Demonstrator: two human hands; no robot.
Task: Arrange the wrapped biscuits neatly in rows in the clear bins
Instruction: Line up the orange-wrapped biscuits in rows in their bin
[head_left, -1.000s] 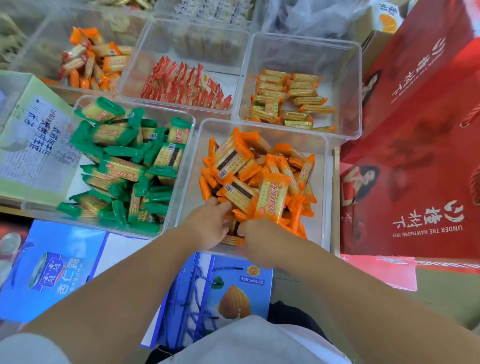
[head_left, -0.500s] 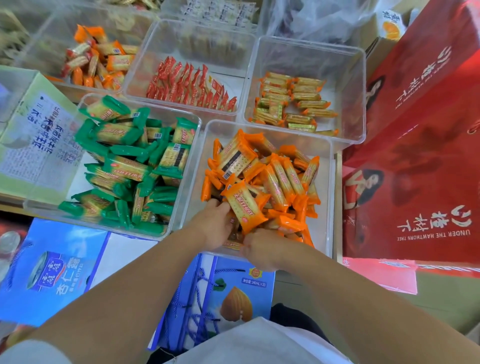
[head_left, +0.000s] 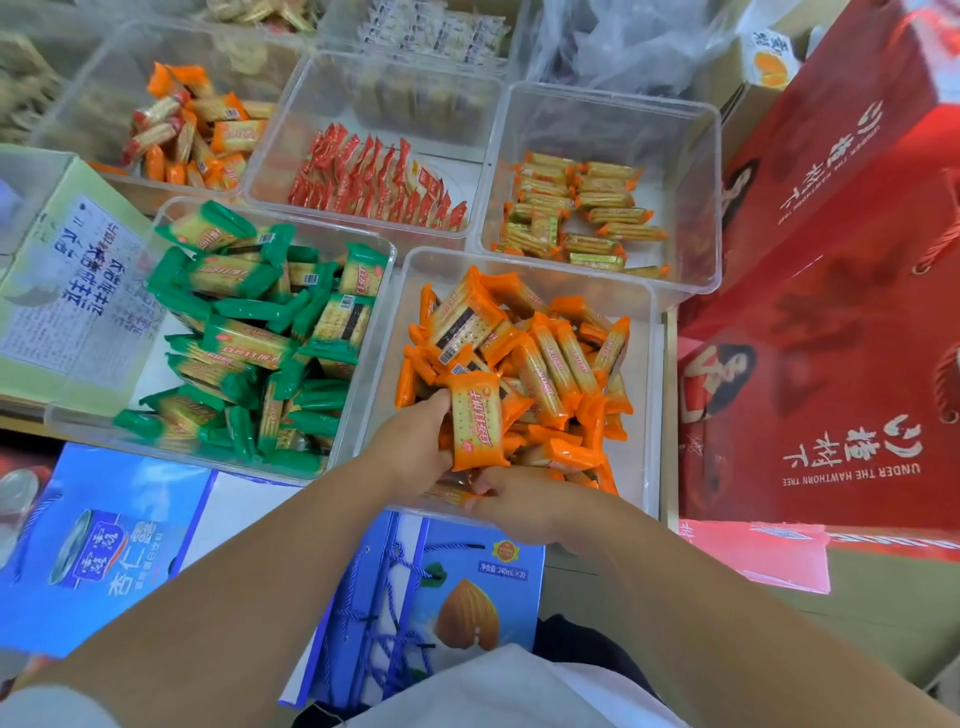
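Observation:
The near right clear bin (head_left: 649, 415) holds a loose heap of orange-wrapped biscuits (head_left: 550, 364). My left hand (head_left: 410, 447) is inside its front left part and grips one orange biscuit packet (head_left: 475, 426), standing on end with its label facing me. My right hand (head_left: 519, 501) is at the bin's front wall, its fingers curled round packets low in the heap; its fingertips are hidden. To the left, another clear bin (head_left: 374, 322) holds jumbled green-wrapped biscuits (head_left: 249, 332).
Behind stand bins of red packets in rows (head_left: 374, 182), gold-orange packets (head_left: 576, 213) and mixed orange packets (head_left: 192, 135). Red gift boxes (head_left: 831, 312) wall in the right side. A green carton (head_left: 67, 280) lies left and blue cartons (head_left: 104, 540) lie in front.
The orange packet between my hands has turned from slanted to upright, and a few packets in the heap have shifted. Both hands stay at the bin's front.

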